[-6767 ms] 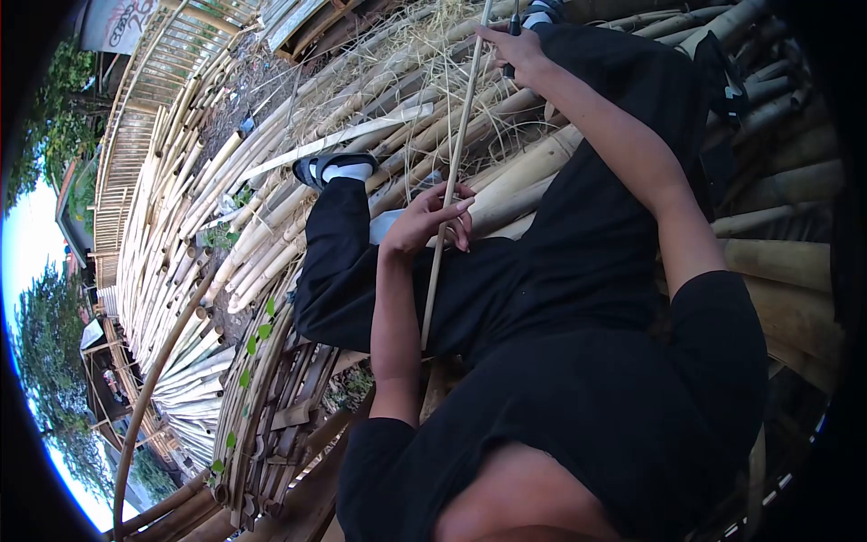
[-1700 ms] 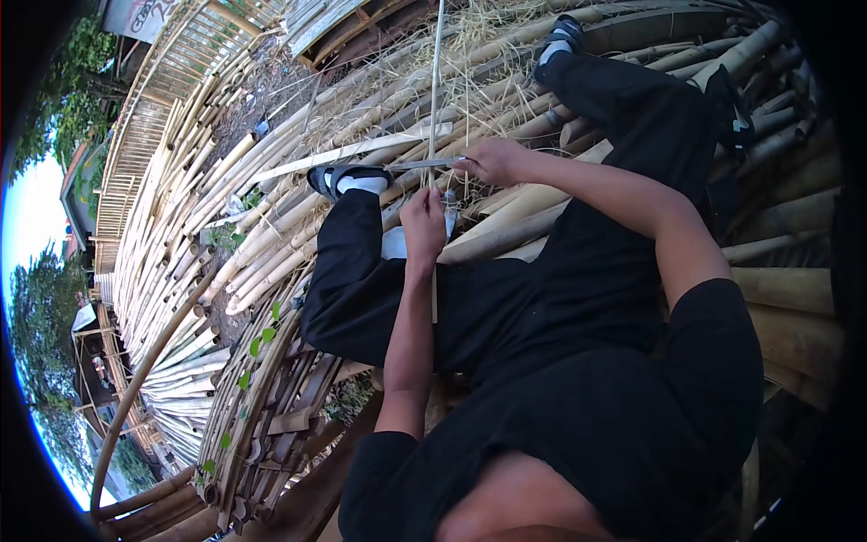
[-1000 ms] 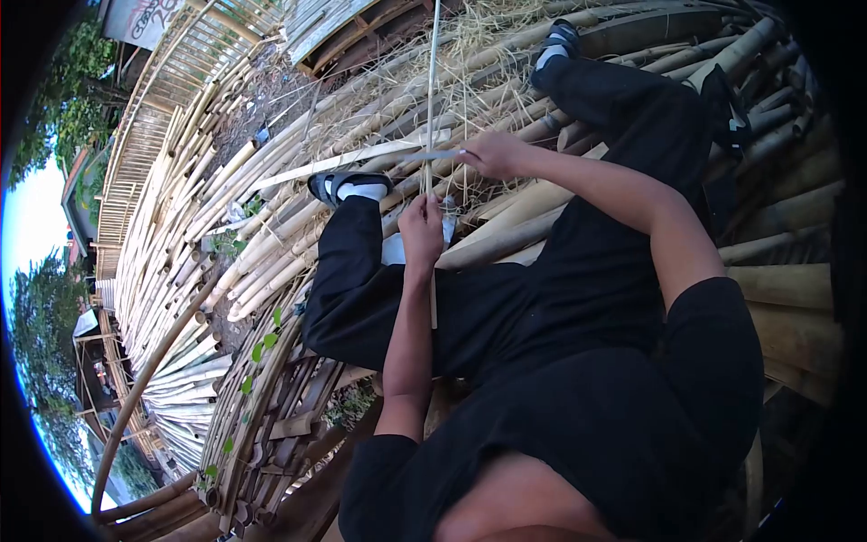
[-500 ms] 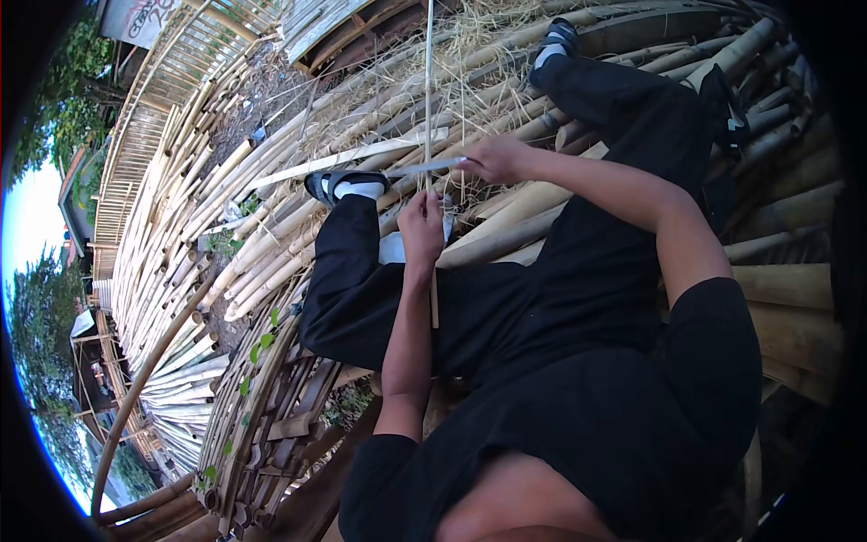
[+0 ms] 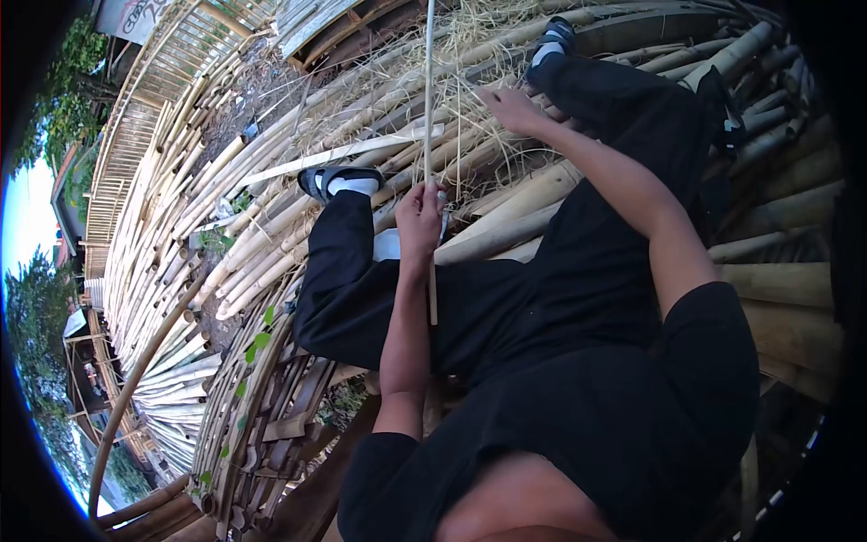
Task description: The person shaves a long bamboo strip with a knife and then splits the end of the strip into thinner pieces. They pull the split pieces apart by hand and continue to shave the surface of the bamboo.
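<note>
My left hand (image 5: 419, 222) is closed around a long, thin bamboo strip (image 5: 429, 99). The strip runs from the top of the view down past my wrist, its lower end lying over my dark trousers (image 5: 361, 298). To the upper right, my right hand (image 5: 515, 112) is closed on a knife, held away from the strip over loose straw shavings. Its blade is hard to make out against the straw. Beside my left hand, a pale piece (image 5: 386, 245) shows partly behind my wrist.
Bamboo poles (image 5: 506, 221) lie under and around my legs. Straw-like shavings (image 5: 470, 135) cover those ahead. A flat pale slat (image 5: 343, 153) crosses near my sandalled foot (image 5: 339, 182). Stacked poles (image 5: 167, 235) and a bamboo fence (image 5: 144, 108) stand to the left.
My right hand has moved up and to the right, taking the knife off the bamboo strip. My left hand keeps its grip in nearly the same place.
</note>
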`<action>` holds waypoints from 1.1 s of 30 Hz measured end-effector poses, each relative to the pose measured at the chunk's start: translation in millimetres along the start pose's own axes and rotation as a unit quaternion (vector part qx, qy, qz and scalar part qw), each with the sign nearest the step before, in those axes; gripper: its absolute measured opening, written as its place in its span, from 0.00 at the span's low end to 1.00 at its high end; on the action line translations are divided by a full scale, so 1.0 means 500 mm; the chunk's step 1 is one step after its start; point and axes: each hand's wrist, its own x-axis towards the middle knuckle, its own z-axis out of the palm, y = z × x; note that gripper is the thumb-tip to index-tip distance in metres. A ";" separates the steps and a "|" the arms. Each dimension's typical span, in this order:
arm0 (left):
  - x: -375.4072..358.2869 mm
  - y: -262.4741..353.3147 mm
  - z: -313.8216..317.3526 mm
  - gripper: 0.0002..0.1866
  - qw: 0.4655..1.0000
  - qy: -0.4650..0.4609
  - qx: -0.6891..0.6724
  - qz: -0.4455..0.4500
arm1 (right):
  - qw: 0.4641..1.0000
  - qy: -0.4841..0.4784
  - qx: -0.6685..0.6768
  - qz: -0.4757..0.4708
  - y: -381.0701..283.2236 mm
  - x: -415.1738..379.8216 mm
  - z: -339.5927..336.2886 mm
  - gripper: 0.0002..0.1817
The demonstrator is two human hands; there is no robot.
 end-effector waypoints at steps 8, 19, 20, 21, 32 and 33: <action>-0.009 0.000 -0.023 0.13 0.995 -0.010 -0.094 -0.035 | 0.995 0.017 0.097 0.006 -0.019 -0.016 0.059 0.33; -0.009 -0.019 -0.019 0.12 0.996 -0.035 -0.079 -0.019 | 0.984 0.034 -0.013 -0.176 -0.022 -0.015 0.008 0.26; -0.008 -0.023 -0.020 0.12 0.998 -0.032 -0.060 -0.017 | 0.984 0.038 -0.012 -0.176 -0.007 -0.004 -0.004 0.26; -0.003 -0.021 -0.021 0.12 0.999 -0.029 -0.041 -0.013 | 0.987 0.029 -0.044 -0.152 -0.003 0.002 -0.022 0.27; -0.009 0.007 -0.014 0.12 0.995 -0.042 -0.085 -0.038 | 0.983 0.021 -0.064 -0.171 0.008 0.005 0.007 0.24; -0.010 0.006 -0.015 0.12 0.995 -0.043 -0.080 -0.040 | 0.991 0.035 -0.044 -0.120 -0.001 0.006 0.004 0.24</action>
